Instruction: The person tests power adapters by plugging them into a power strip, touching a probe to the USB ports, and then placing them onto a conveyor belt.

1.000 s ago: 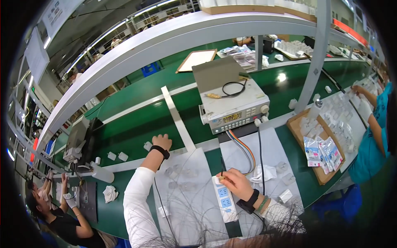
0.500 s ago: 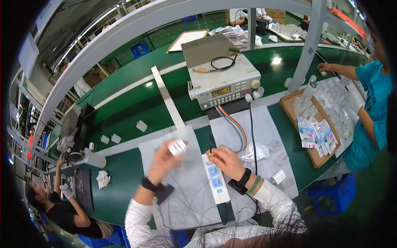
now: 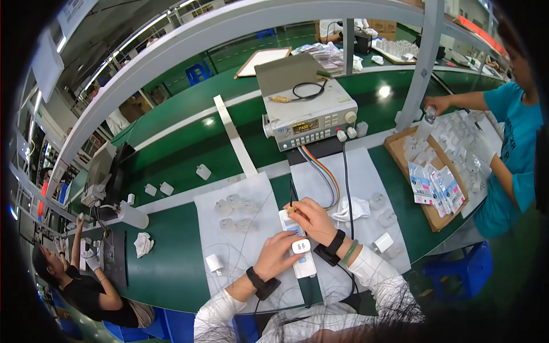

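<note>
Our left hand [image 3: 273, 258] grips a white charger [image 3: 301, 246] over the power strip [image 3: 307, 268] on the bench [image 3: 171, 260]; our right hand [image 3: 314, 222] pinches a brassy connector [image 3: 292, 210] at its far end. We should keep the charger square to the strip.

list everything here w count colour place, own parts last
bench: one, green, centre
paper sheets: two, white, on bench
power strip: one, white and blue, between sheets
chargers: several, white, some on sheets, one in left grip
test meter: one, grey, behind power strip
ribbon cable: one, multicoloured, below meter
cloths: two, white, right sheet, bench left
cardboard tray: one, brown, right
packets: several, multicoloured, on tray
co-workers: two nearby, teal and black tops, either side
stool: at least one, blue, lower right
left grip: one, bare, holding charger
right grip: one, bare, on brass-coloured connector
</note>
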The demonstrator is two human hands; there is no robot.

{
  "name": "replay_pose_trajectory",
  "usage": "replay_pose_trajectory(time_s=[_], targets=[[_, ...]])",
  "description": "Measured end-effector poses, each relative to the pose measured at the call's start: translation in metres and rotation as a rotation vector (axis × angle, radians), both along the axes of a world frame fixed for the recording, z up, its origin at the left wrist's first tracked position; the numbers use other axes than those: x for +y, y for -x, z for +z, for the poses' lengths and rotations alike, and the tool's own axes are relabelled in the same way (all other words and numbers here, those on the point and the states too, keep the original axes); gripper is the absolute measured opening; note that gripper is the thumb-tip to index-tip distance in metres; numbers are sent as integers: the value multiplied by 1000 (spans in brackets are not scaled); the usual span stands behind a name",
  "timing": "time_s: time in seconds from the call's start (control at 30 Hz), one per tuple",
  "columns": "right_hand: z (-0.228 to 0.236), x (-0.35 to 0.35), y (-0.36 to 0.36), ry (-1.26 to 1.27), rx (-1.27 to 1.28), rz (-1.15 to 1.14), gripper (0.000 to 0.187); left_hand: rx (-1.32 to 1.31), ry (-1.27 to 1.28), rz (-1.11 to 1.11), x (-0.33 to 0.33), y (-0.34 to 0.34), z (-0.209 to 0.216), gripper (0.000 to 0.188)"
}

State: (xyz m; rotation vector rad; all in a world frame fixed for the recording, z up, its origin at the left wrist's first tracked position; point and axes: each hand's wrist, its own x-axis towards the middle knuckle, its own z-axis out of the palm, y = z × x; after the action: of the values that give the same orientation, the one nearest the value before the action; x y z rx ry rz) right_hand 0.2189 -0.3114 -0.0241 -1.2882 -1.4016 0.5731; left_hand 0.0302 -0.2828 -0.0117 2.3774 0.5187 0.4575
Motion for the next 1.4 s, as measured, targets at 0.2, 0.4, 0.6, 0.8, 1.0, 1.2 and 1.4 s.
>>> replay_pose_trajectory(time_s=[0.2,0.4,0.6,0.8,1.0,1.2,1.4], targets=[[1,-3,4,-46,-16,-14,24,-236,312,303,31,5,-10,52],[12,-7,0,-131,16,-9,19,-230,402,274,47,-27,-37,47],[42,-54,6,41,25,73,17,-265,457,259,50,-26,-41,41],[29,-76,10,151,-8,103,18,-269,403,249,50,-25,-44,45],[20,-75,11,104,-137,39,21,-526,544,273,56,-34,-16,44],[21,-74,7,88,-85,100,22,113,-213,185,166,-63,82,40],[15,-70,12,139,-22,154,24,723,-433,314,258,-98,26,37]])
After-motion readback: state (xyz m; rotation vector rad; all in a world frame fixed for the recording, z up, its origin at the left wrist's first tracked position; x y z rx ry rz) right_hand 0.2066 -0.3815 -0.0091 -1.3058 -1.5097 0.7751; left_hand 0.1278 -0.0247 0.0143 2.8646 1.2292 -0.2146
